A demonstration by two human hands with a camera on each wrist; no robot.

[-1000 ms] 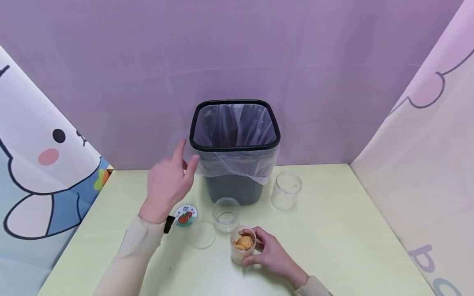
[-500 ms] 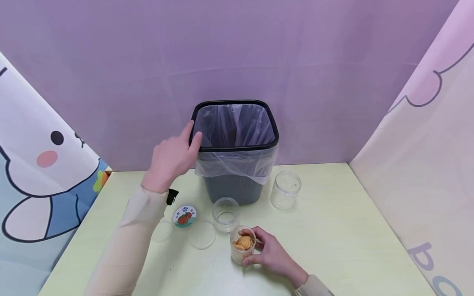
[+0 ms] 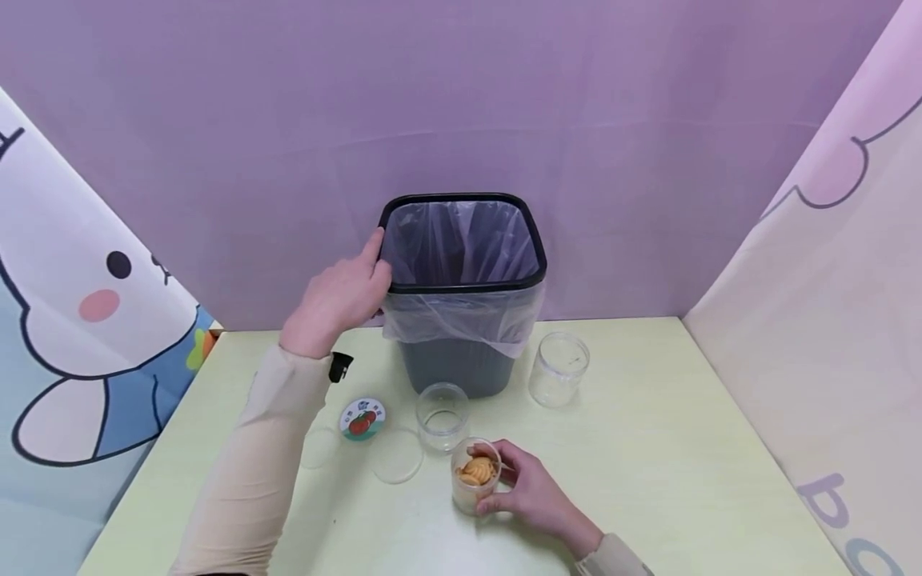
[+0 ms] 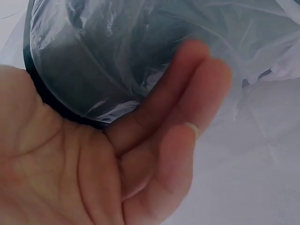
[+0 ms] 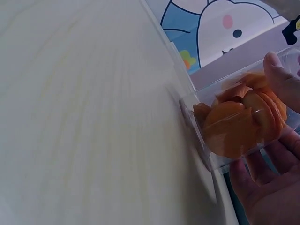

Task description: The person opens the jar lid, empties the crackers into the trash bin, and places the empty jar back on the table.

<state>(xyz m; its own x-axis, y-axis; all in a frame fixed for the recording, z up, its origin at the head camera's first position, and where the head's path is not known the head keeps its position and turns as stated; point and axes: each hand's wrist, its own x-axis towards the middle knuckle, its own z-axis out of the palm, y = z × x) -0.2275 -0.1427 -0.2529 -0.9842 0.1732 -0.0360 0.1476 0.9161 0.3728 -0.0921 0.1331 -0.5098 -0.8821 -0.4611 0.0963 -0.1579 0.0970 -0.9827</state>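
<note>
A grey trash can (image 3: 454,360) with a black rim and a clear plastic liner (image 3: 461,240) stands at the back of the table. My left hand (image 3: 342,296) touches the left side of its rim, index finger extended along it. In the left wrist view, the other fingers (image 4: 176,164) are loosely bent beside the liner, and the thumb is out of sight. My right hand (image 3: 529,492) grips a clear plastic jar (image 3: 464,498) upright on the table, thumb on one side and fingers on the other. Orange-brown cookies (image 5: 239,122) lie in the jar.
One clear jar (image 3: 442,432) stands before the can and a second jar (image 3: 559,372) to its right. A round lid with a tomato picture (image 3: 362,419) and two clear discs, one a translucent disc (image 3: 398,456), lie left of them. A purple cloth (image 3: 648,160) hangs behind.
My left hand has moved up and right, from beside the trash can onto its rim. The right hand and the cookie jar stay in place.
</note>
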